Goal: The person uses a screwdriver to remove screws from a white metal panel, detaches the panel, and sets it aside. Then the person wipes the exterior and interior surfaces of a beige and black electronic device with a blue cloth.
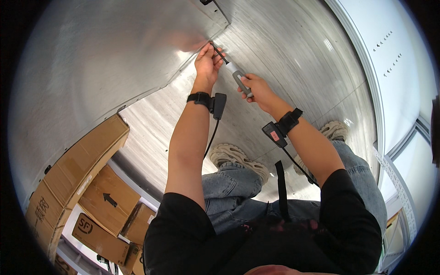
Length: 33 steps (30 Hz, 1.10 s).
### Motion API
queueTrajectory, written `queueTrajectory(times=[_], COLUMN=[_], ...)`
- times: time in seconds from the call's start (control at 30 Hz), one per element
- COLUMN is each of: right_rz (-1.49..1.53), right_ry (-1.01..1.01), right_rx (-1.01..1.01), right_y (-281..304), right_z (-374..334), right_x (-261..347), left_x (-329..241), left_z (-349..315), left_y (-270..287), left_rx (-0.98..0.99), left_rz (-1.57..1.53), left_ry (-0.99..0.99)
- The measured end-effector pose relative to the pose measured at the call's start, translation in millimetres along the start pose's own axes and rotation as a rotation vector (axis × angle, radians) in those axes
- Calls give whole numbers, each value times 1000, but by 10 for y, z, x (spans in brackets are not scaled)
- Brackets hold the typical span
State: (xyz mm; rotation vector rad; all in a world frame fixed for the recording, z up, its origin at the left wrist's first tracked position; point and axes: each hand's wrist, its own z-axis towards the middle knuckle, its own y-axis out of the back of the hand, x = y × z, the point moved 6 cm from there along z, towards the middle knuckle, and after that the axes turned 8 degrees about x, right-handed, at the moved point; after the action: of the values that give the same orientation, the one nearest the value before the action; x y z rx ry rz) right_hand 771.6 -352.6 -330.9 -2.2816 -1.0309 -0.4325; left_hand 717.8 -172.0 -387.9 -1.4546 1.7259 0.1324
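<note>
A screwdriver [238,78] with a thick grey and white handle and a long dark shaft is gripped in my right hand [258,90]. Its shaft slants up and left to the lower edge of a large silvery metal panel [123,55]. At that edge, the fingers of my left hand [207,66] are pinched together around the shaft's tip. Whatever small thing may be between them is hidden. Each wrist wears a black strap with a small box and a cable.
Cardboard boxes [110,199] stack at the lower left, one long carton [75,176] leaning along the panel. A white cabinet [398,59] curves along the right side. Grey wood-patterned floor [293,50] lies between, with my shoes [240,160] on it.
</note>
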Motion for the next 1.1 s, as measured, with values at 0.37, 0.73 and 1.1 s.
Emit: queueTrajectory(times=[0.37, 0.73, 1.1], right_rz=[62, 294, -64], right_ry=[-39, -12, -11], right_rx=[6, 51, -74], right_y=[12, 64, 156], right_z=[76, 122, 281], right_x=[-42, -80, -67], left_x=[23, 36, 27], left_z=[1, 44, -10], left_y=[51, 64, 2], left_rx=[-30, -37, -85], left_rz=[-53, -28, -18], left_ry=[34, 55, -31])
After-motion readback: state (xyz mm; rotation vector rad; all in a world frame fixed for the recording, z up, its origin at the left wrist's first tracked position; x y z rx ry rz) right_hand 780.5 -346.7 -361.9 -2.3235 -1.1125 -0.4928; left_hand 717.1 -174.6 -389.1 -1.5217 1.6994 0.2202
